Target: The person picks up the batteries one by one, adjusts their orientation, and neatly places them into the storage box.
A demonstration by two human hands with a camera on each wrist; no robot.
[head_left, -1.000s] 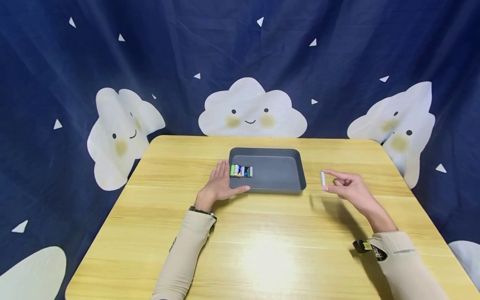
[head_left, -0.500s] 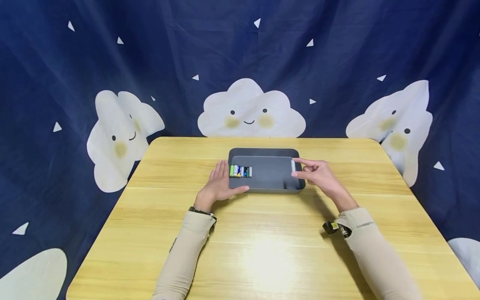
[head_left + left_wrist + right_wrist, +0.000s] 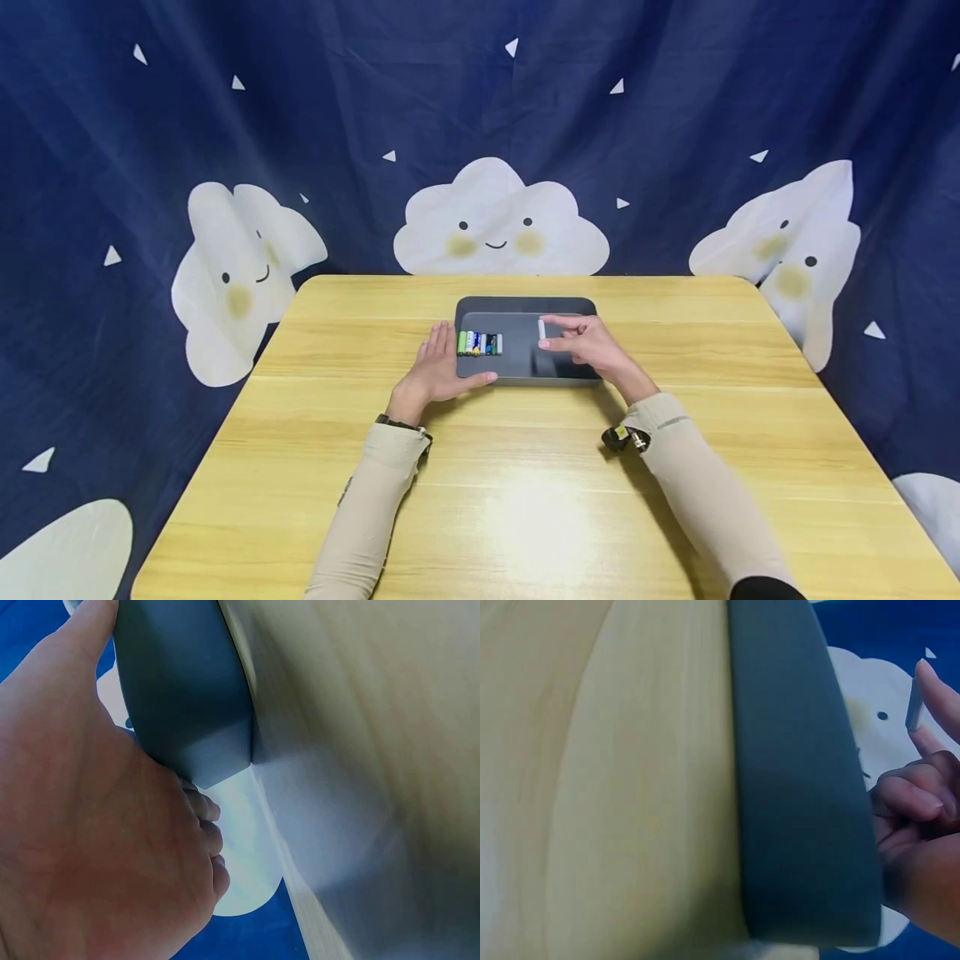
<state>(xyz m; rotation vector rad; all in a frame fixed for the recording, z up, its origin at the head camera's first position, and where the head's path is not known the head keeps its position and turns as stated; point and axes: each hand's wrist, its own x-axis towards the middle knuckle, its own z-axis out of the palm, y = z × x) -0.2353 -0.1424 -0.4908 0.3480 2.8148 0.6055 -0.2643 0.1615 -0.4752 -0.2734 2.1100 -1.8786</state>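
A dark grey tray (image 3: 525, 370) lies on the wooden table, with a row of several batteries (image 3: 480, 343) side by side at its left end. My right hand (image 3: 588, 340) is over the tray's right half, pinching a whitish battery (image 3: 542, 330) by its ends between thumb and index finger. That battery (image 3: 913, 705) also shows in the right wrist view, the other fingers curled below it. With straight fingers, my left hand (image 3: 435, 371) rests against the tray's left side, thumb along the front. In the left wrist view the palm (image 3: 97, 817) is beside the tray's wall (image 3: 187, 690).
The light wooden table (image 3: 360, 500) extends around the tray on all sides. Behind it hangs a dark blue curtain (image 3: 337, 100) with smiling white clouds. A watch-like band with a small device (image 3: 624, 438) sits on the right wrist.
My right hand has carried the whitish battery leftward, from beside the tray to above its inside. The left hand and the row of batteries have stayed in place.
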